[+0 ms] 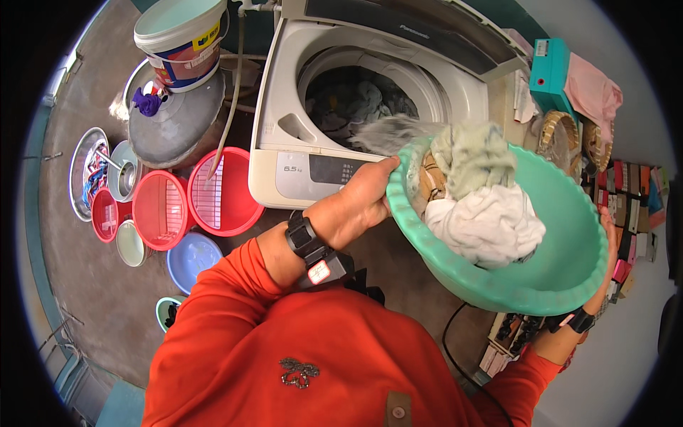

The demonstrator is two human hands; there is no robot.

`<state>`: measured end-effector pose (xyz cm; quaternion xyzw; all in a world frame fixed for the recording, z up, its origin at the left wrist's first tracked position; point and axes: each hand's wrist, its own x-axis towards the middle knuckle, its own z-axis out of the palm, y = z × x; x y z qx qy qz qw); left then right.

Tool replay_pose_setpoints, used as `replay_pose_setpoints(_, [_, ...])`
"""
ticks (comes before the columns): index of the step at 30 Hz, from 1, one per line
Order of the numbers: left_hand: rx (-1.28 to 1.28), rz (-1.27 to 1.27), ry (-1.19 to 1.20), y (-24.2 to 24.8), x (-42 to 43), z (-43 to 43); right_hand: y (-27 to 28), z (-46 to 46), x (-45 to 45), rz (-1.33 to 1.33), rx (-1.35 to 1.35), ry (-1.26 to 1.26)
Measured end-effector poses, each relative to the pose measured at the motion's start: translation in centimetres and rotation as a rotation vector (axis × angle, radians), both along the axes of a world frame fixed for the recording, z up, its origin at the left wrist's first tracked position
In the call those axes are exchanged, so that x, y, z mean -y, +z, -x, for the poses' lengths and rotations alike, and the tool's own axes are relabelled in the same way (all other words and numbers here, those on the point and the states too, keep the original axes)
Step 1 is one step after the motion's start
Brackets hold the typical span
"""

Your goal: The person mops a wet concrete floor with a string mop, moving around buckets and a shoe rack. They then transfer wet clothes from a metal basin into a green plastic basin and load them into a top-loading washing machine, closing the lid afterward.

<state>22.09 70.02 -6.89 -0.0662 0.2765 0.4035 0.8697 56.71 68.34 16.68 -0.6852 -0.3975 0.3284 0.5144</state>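
My left hand (371,192) grips the near left rim of a green plastic basin (571,235) with a scalloped edge. On its far right side my right hand (608,256) holds the rim, partly hidden behind the wall. The basin tilts towards a top-loading Panasonic washing machine (269,144), whose lid (405,26) stands raised. A white cloth (483,224) and a pale green cloth (472,157) lie bunched inside the basin. Blurred grey fabric (392,133) spills over the basin's edge into the drum opening. Wet laundry (368,99) sits in the dark drum.
Red basins (160,211), a blue basin (193,259) and a metal bowl (88,176) stand on the floor at left. A paint bucket (181,42) rests on a round metal lid (176,123). A hose (235,96) hangs beside the washer. Stacked boxes (624,203) line the right wall.
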Motion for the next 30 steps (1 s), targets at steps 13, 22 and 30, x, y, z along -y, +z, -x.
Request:
replay_pose_setpoints(13, [0.321,0.138,-0.025,-4.0,1.7,-0.1,3.5,3.7,-12.0,0.222,0.544,0.609])
replay_pose_setpoints(22, [0.464,0.241,-0.065,-3.0,0.9,0.3,1.9,4.8,-20.7,0.366,0.323,0.357])
replay_pose_setpoints(30, [0.400,0.361,-0.056,-1.4,0.8,0.4,1.0,4.3,-25.8,0.629,0.024,0.276])
